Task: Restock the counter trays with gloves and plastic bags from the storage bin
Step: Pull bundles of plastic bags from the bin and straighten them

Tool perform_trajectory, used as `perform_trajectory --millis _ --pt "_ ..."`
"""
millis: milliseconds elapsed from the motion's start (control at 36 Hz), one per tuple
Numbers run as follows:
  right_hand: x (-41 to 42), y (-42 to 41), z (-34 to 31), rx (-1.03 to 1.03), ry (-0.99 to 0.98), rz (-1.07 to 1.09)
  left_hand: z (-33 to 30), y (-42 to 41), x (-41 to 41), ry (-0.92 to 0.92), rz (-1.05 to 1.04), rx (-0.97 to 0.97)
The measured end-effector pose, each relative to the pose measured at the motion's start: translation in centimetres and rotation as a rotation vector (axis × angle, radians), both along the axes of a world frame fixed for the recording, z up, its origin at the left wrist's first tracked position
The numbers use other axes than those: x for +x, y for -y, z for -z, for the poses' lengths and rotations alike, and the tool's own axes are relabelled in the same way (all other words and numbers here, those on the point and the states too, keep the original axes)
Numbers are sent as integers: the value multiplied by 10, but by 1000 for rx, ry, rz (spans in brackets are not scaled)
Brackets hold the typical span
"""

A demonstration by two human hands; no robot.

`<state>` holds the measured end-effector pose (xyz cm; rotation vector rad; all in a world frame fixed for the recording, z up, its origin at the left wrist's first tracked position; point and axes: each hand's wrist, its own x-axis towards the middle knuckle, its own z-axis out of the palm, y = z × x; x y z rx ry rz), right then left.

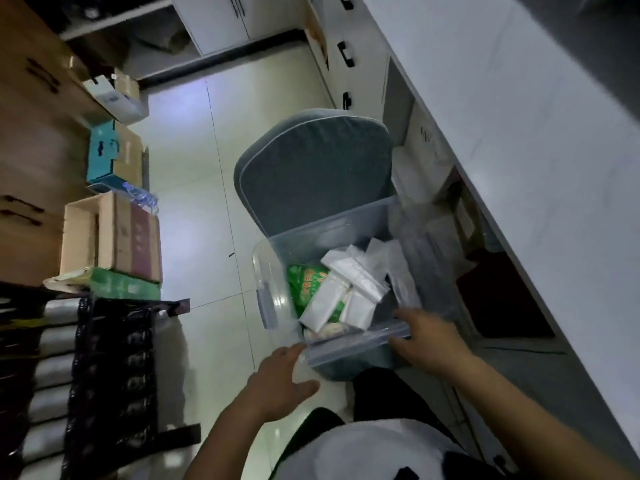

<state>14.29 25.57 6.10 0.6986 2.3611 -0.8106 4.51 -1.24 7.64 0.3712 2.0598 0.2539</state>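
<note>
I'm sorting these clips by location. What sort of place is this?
Probably a back room or the staff side of a shop counter. A long white counter runs along one side, cardboard boxes are stacked opposite, and a clear storage bin of packets sits on a chair, with both hands at its near rim.

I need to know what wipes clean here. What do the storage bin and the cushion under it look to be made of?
Storage bin: clear, glossy plastic, likely rigid; its contents show through the walls. Cushion: grey-green matte fabric with pale piping, apparently padded.

No legible text, red characters on green plastic packet in clear plastic storage bin too blurred, markings on brown cardboard boxes unreadable
</note>
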Motion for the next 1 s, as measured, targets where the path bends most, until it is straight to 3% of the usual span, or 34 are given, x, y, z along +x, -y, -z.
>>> perform_trajectory --millis 167,389,556,722,889,1000 --pt "-28 -36 67 -22 221 -120 35 -55 -55 36 -101 44" --pt "-11 -36 120 -12 221 -173 115 -111 -84 273 -445 53" --pt "7 -15 138 135 12 -64 195 -143 -109 208 -556 1" --pt "2 -2 152 169 -109 -34 258 -174 -125 352 -783 20" --pt "2 -1 172 172 -393 143 301 -204 -130 536 -1048 40" --pt "8 8 174 152 -400 172 311 -221 -132 613 -1214 62"
